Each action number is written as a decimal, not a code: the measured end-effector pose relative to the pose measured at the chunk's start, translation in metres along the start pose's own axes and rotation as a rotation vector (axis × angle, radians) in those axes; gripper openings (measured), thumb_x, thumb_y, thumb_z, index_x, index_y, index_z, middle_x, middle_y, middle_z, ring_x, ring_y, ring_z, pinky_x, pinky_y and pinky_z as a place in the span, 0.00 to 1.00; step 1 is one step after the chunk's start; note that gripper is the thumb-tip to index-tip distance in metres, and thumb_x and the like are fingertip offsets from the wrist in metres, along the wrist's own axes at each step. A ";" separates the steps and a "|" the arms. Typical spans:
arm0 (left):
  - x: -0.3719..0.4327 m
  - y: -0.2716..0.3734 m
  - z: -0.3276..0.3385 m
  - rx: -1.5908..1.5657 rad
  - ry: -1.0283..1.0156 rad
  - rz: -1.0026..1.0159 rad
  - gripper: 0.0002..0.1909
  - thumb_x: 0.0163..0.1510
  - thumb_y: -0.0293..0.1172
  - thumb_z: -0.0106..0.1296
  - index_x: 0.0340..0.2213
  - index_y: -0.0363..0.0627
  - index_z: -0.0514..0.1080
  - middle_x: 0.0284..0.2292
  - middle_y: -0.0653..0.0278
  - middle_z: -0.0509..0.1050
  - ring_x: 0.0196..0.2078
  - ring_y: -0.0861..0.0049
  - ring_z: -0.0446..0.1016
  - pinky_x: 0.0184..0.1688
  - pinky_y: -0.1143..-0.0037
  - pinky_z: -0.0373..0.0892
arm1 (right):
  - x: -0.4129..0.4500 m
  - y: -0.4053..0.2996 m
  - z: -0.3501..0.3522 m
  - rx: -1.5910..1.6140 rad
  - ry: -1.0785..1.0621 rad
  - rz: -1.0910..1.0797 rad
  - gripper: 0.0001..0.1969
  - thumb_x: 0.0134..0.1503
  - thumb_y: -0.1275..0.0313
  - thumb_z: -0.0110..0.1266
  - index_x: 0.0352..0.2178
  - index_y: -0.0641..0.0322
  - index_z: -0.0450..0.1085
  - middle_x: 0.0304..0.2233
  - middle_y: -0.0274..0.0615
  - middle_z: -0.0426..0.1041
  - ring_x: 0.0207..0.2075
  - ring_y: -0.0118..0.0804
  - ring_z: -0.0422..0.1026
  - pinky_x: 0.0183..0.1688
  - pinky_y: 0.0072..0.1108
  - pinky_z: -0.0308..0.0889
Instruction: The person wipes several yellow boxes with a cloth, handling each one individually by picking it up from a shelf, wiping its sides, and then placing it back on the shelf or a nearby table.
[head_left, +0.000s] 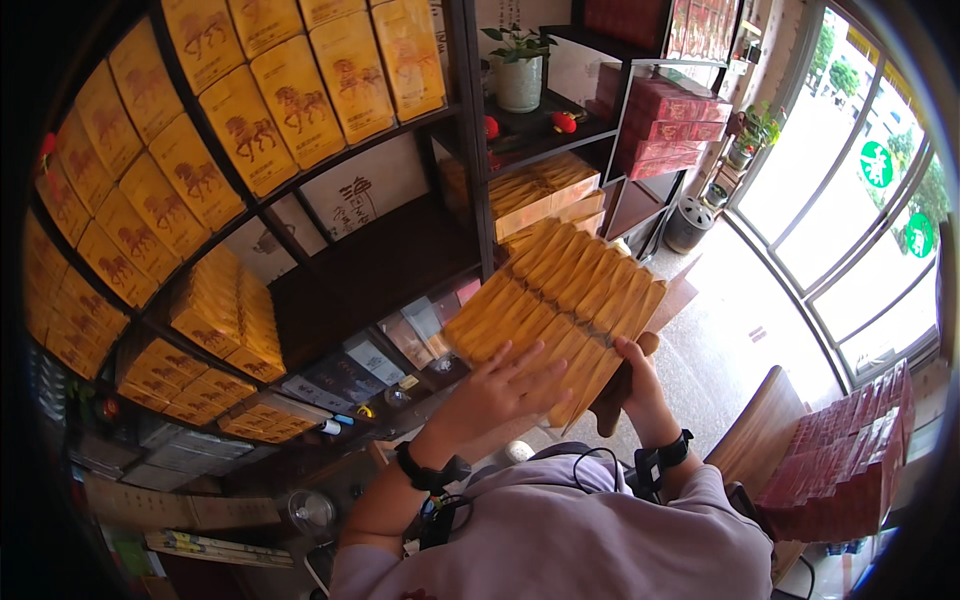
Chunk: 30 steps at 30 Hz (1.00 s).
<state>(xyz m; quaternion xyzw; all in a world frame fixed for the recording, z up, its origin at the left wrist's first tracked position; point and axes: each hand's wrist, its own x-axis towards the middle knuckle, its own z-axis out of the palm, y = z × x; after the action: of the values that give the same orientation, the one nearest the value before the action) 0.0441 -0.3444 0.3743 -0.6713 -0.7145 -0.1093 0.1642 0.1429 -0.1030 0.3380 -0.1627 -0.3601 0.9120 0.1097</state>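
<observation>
A bundle of yellow paper packets (555, 300), lined up in two rows with folded ends upward, is in front of me. My right hand (641, 379) grips its near right corner, thumb on top and fingers partly hidden at the side. My left hand (506, 382) lies over the near left part of the bundle, palm down, fingers spread and slightly blurred; whether it presses on the packets I cannot tell. Below the bundle, near my right hand, a brown wooden piece (611, 401) shows in part. Similar yellow packets (232, 311) stand stacked on the dark shelf to the left.
A dark wooden shelf unit (375, 270) holds yellow packets printed with horses, a potted plant (519, 79) and red boxes (667, 124). Red packs (840, 457) are stacked at the right beside a wooden chair back (757, 420). Glass doors (847, 195) stand at the upper right, with a metal bin (688, 225) nearby.
</observation>
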 end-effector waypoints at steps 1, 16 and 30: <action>0.003 -0.004 0.003 0.010 0.014 -0.053 0.25 0.54 0.32 0.46 0.54 0.66 0.62 0.59 0.63 0.59 0.60 0.54 0.59 0.58 0.57 0.60 | 0.005 -0.002 -0.003 0.004 0.004 -0.004 0.27 0.54 0.68 0.53 0.52 0.68 0.57 0.46 0.47 0.69 0.46 0.42 0.71 0.50 0.32 0.67; -0.048 -0.010 -0.003 -0.230 0.180 -0.491 0.17 0.45 0.26 0.58 0.40 0.44 0.74 0.50 0.56 0.70 0.55 0.58 0.66 0.53 0.60 0.64 | 0.142 -0.060 0.008 0.174 0.014 -0.215 0.23 0.54 0.63 0.56 0.48 0.67 0.64 0.44 0.42 0.72 0.46 0.38 0.70 0.51 0.26 0.65; -0.066 -0.003 0.005 -0.267 0.211 -0.626 0.14 0.46 0.25 0.57 0.37 0.41 0.76 0.45 0.57 0.74 0.51 0.63 0.71 0.53 0.67 0.66 | 0.204 -0.059 0.001 0.215 0.078 -0.324 0.21 0.54 0.62 0.56 0.46 0.63 0.65 0.45 0.42 0.72 0.46 0.39 0.70 0.52 0.28 0.64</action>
<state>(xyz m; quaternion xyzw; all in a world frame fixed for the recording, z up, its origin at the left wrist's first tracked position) 0.0432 -0.4037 0.3448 -0.4202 -0.8441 -0.3155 0.1067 -0.0409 0.0033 0.3353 -0.1251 -0.2776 0.9087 0.2855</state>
